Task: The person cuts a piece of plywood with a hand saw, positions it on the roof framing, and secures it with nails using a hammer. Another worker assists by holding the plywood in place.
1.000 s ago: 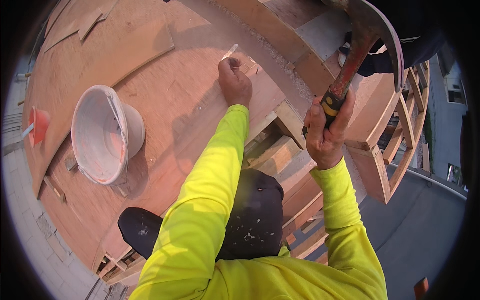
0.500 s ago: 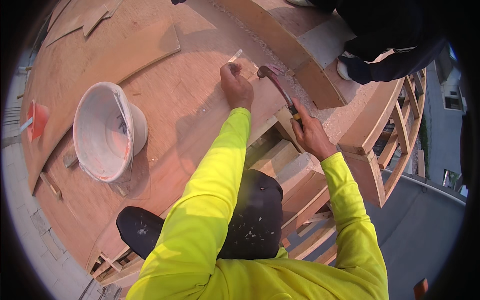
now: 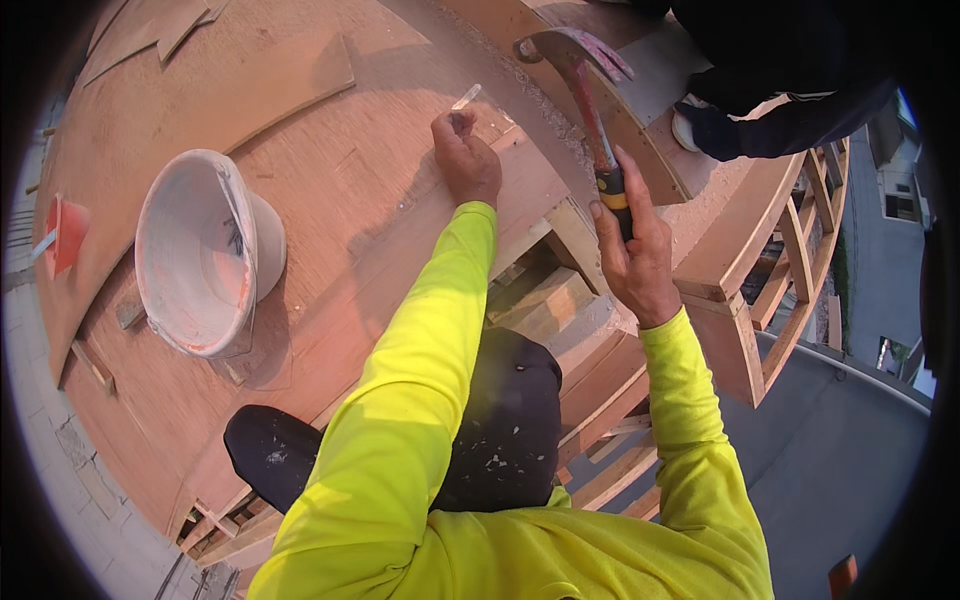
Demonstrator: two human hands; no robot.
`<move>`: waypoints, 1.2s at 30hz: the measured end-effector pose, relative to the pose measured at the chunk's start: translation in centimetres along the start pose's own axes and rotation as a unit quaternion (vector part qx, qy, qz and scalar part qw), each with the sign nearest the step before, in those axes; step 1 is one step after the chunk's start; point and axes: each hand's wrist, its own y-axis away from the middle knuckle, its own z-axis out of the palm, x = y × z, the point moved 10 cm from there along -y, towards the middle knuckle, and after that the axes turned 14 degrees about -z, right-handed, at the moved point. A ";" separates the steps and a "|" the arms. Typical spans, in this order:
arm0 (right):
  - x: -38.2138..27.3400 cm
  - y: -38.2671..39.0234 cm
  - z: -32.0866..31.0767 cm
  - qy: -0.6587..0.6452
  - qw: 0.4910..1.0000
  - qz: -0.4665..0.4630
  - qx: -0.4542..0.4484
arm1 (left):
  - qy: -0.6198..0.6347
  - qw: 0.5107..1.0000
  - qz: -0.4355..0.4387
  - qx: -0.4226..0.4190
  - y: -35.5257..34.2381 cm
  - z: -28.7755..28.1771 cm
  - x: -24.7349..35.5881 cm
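My right hand (image 3: 640,245) is wrapped round the black and yellow grip of a claw hammer (image 3: 590,115), its worn reddish head raised above the wood. My left hand (image 3: 468,160) is closed, resting on the plywood sheet (image 3: 330,190) near the end of a long wooden board (image 3: 520,175). What its fingers hold, if anything, is hidden. Just past those fingers shows a small pale strip (image 3: 466,96); whether it is held or lies loose I cannot tell.
A white bucket (image 3: 150,240) with pinkish residue stands at left, beside a small orange container (image 3: 68,235). A curved plywood piece (image 3: 290,90) lies beyond it. Open timber framing (image 3: 600,410) drops away near my knees. Another person's shoe and dark trousers (image 3: 780,130) are at upper right.
The hammer has swung up and away from the board, and my right hand has turned upright with it. My left hand stays at nearly the same spot.
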 end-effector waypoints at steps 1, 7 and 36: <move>-1.5 -0.7 -1.7 -0.051 0.994 0.026 0.096 | 0.018 1.000 -0.018 -0.007 0.4 0.0 0.4; 8.9 6.1 4.7 0.098 0.950 0.146 -0.259 | 0.028 1.000 -0.005 0.000 0.6 1.5 0.2; 3.8 20.1 10.7 -0.271 0.934 0.232 0.023 | -0.280 0.960 0.024 -0.004 -5.5 -33.2 20.8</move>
